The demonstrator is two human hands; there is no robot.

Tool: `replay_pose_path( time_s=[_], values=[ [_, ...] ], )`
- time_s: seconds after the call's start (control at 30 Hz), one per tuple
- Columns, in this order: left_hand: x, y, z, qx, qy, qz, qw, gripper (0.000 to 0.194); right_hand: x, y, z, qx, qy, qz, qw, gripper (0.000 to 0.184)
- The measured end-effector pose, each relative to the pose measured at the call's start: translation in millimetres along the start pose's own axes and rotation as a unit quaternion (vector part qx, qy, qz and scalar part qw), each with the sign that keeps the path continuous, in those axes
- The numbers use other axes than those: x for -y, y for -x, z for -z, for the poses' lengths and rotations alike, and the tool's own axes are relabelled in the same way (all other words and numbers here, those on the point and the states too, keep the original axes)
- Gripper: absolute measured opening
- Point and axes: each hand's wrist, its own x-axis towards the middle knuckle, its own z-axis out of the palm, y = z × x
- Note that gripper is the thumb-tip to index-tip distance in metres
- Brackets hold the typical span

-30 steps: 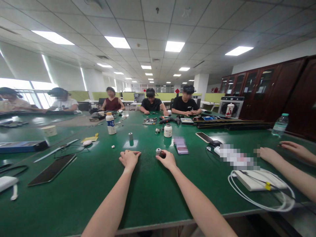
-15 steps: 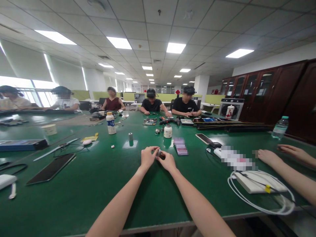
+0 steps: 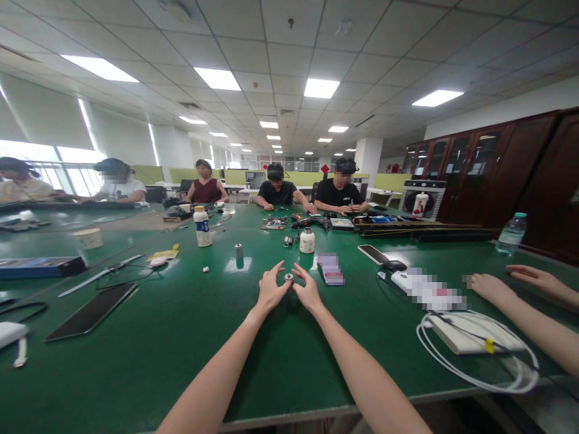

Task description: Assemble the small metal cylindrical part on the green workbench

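Note:
A small silver metal cylinder [image 3: 288,278] is pinched between my two hands just above the green table [image 3: 190,337]. My left hand [image 3: 270,288] grips it from the left with thumb and fingers, the other fingers raised. From the right, my right hand [image 3: 307,287] holds it the same way. A second small grey cylinder [image 3: 238,250] stands farther back on the table, and a white jar [image 3: 307,240] stands behind my hands.
A dark tablet [image 3: 93,310] lies at left, a white milk bottle [image 3: 202,226] farther back. A white box wrapped in cable [image 3: 474,337] and another person's hands [image 3: 493,286] are at right. A phone [image 3: 373,253] and a water bottle [image 3: 511,232] sit beyond. Several people sit at the far side.
My left hand moved right from the table to join my right hand on the silver cylinder. Both hands now hold it together, fingers spread more than half a second ago.

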Motion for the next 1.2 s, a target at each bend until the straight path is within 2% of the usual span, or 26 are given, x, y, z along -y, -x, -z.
replay_pose_path(
  time_s=[0.07, 0.2, 0.3, 0.43, 0.57, 0.63, 0.7, 0.83, 0.93, 1.0, 1.2],
  values=[
    [3.3, 1.0, -2.3, 0.013, 0.009, 0.002, 1.000, 0.071, 4.2, -2.7, 1.7, -0.001, -0.009, 0.030, 1.000, 0.066],
    [11.0, 1.2, -5.7, 0.018, 0.026, -0.012, 0.999, 0.066, 14.9, -5.5, 7.9, 0.029, 0.082, 0.068, 0.994, 0.046],
    [13.0, 1.7, -6.1, 0.023, 0.055, -0.032, 0.998, 0.065, 21.2, -6.9, 12.7, 0.025, 0.117, 0.053, 0.991, 0.035],
    [9.3, 3.6, -5.0, 0.039, 0.085, -0.040, 0.995, 0.069, 24.8, -10.7, 14.3, 0.033, 0.107, 0.028, 0.993, 0.020],
    [8.2, 4.3, -5.2, 0.048, 0.094, -0.028, 0.994, 0.074, 22.4, -21.0, 20.8, -0.003, 0.078, 0.031, 0.996, 0.002],
    [9.7, 3.9, -5.9, 0.045, 0.088, -0.031, 0.995, 0.074, 16.7, -27.3, 34.5, -0.024, 0.030, 0.024, 0.999, 0.013],
    [11.8, 3.3, -6.8, 0.042, 0.080, -0.035, 0.995, 0.072, 7.1, -31.1, 54.5, 0.001, -0.013, 0.007, 1.000, 0.026],
    [16.0, 2.8, -7.5, 0.036, 0.071, -0.028, 0.996, 0.063, -15.9, -27.2, 89.4, 0.150, -0.033, -0.111, 0.982, 0.044],
    [19.2, 2.8, -7.3, 0.042, 0.071, -0.019, 0.996, 0.056, -25.3, -21.8, 99.6, 0.217, -0.037, -0.184, 0.958, 0.047],
    [21.1, 2.8, -7.3, 0.047, 0.069, -0.017, 0.996, 0.054, -26.1, -20.6, 103.4, 0.234, -0.043, -0.197, 0.951, 0.046],
    [21.8, 3.0, -7.5, 0.050, 0.070, -0.015, 0.996, 0.051, -24.1, -19.3, 112.1, 0.232, -0.076, -0.161, 0.956, 0.044]
  ],
)
